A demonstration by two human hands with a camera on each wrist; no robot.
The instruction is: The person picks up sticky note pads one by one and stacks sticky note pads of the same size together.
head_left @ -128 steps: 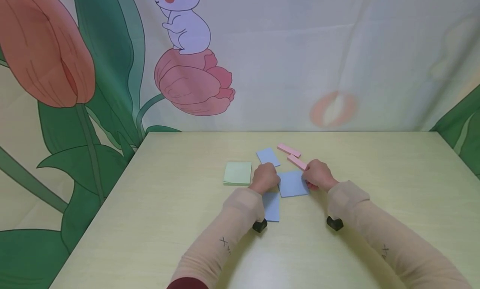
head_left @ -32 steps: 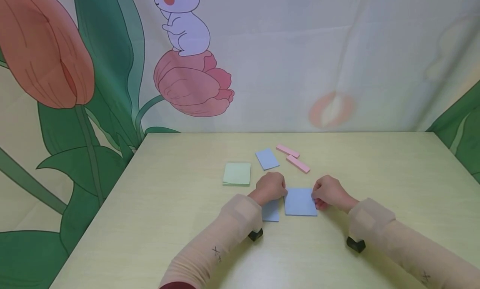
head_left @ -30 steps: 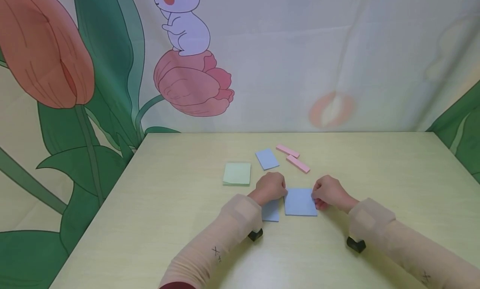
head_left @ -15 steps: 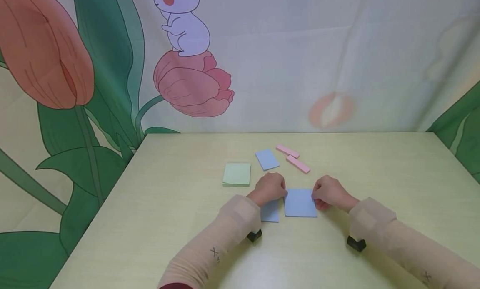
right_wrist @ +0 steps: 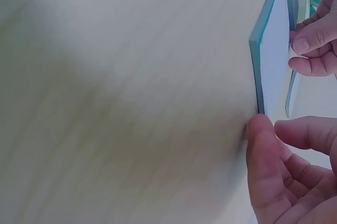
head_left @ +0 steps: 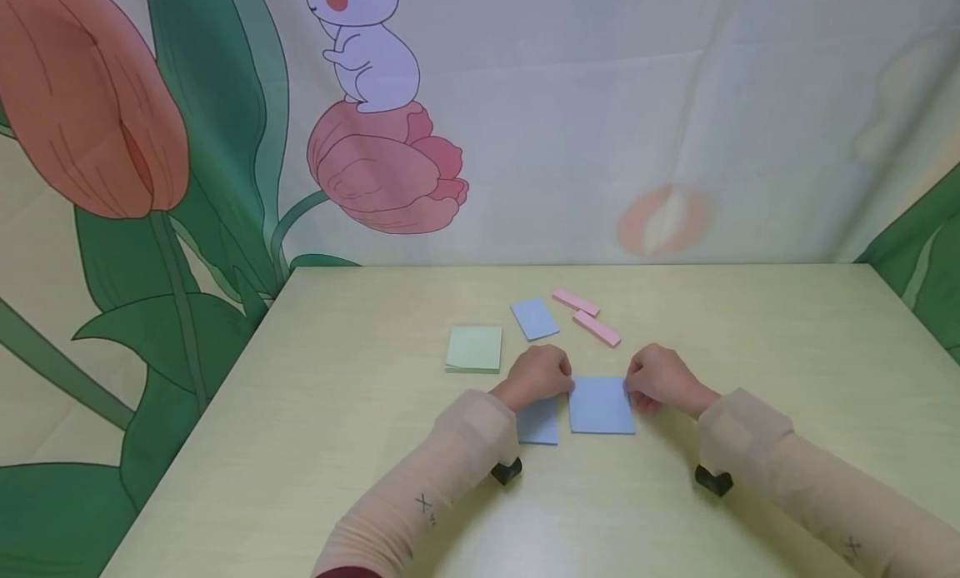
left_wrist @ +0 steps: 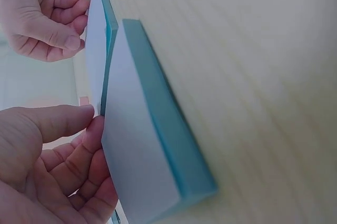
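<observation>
A square blue sticky note pad [head_left: 602, 406] lies between the two hands in the head view. My left hand [head_left: 538, 373] pinches at its upper left edge, thumb and forefinger close together in the left wrist view. At the opposite edge my right hand [head_left: 663, 376] holds the upper right corner with its fingers curled; in the right wrist view the forefinger meets the corner and the thumb [right_wrist: 300, 131] is close by. Under the left forearm lies a second blue pad [head_left: 542, 423], partly hidden. It looks thicker in the left wrist view.
Beyond the hands lie a smaller blue pad [head_left: 535, 319] and two narrow pink pads [head_left: 576, 301]. A green square pad [head_left: 474, 349] lies left of them. A printed curtain [head_left: 570, 128] hangs behind the table [head_left: 300, 461].
Since the oldest frame, both hands have brought the square blue pad nearer and turned it straighter. Over the last second the pad stays put; the right hand shifts slightly away from the person.
</observation>
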